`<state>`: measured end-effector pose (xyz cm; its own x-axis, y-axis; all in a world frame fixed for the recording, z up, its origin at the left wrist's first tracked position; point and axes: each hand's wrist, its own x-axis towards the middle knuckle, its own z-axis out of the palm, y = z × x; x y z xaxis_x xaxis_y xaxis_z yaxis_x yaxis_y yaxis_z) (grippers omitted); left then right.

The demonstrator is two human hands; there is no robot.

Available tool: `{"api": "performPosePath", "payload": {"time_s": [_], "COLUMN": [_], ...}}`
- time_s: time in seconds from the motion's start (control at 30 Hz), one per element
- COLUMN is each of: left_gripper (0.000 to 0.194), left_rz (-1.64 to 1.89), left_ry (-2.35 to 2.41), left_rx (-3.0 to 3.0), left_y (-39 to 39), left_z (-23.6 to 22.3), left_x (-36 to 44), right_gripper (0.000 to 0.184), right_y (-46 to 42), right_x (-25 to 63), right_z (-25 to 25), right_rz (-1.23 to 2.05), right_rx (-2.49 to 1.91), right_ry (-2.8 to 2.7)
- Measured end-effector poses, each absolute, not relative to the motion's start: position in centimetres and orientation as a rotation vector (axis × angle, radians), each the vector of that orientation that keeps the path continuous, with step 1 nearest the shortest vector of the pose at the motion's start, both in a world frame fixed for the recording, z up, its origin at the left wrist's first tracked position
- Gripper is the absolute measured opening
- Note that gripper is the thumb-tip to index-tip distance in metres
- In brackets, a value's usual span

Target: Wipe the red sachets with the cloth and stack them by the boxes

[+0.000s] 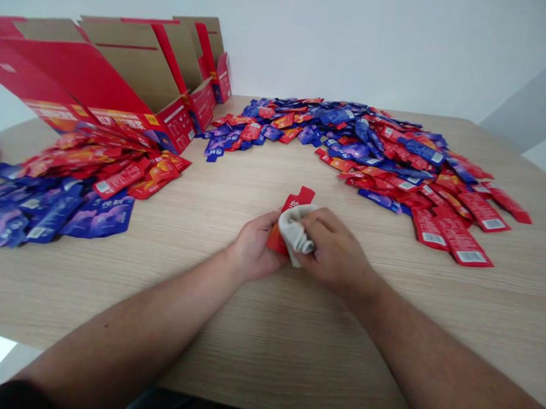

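Head view, red foil sachet [299, 199] — notched top, pinched in left hand [257, 246], right hand [336, 251] closed over white cloth [297, 235]

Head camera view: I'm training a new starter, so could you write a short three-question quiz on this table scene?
1. Multiple choice: the left hand holds a red sachet. What is the right hand pressing against it?
A) a sponge
B) a white cloth
C) a blue sachet

2. True or false: the open red cartons stand at the back left of the table.

3. Fill the gap: the left heap lies in two colour groups, red and ____.

Key: 1 B; 2 true; 3 blue.
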<state>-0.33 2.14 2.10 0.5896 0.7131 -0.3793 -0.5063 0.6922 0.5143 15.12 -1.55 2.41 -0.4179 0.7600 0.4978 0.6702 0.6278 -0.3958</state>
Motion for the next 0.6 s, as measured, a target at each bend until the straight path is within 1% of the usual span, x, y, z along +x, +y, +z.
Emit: {"api": "performPosePath", "payload": {"time_s": [0.07,0.23,0.33,0.4,0.53,0.6], "left_gripper": [0.036,0.043,0.036,0.035,0.047,0.046], "left_rz": [0.774,0.674,0.759,0.771,0.690,0.715], "left_ry": [0.608,0.689,0.695,0.703,0.648,0.637], "left_rx": [0.367,0.420,0.516,0.570,0.586,0.561], "left_y": [2.10,2.04,2.24,2.42,2.64,2.50], "left_z": [2.20,2.38,2.40,2.35,2.10,1.87], "left_x": [-0.23,-0.26,-0.33,-0.53,-1.13,-1.10], "right_gripper": [0.014,0.014,0.011,0.011,0.012,0.012], "right_y": [-1.50,-1.48,-1.31,-1.38,-1.85,-1.68], "right_x": [15.17,15.40,15.87,15.83,15.18,15.32], "right_z": [2.54,2.77,2.73,2.64,2.37,2.26], "right_rz": [0.158,0.241,0.173,0.156,0.330,0.336], "right_rx": [-1.177,-0.950,-1.134,-1.202,-0.981,-0.970], "right_ry": [-2.131,-2.412,-2.230,-2.159,-2.431,-2.440]}}
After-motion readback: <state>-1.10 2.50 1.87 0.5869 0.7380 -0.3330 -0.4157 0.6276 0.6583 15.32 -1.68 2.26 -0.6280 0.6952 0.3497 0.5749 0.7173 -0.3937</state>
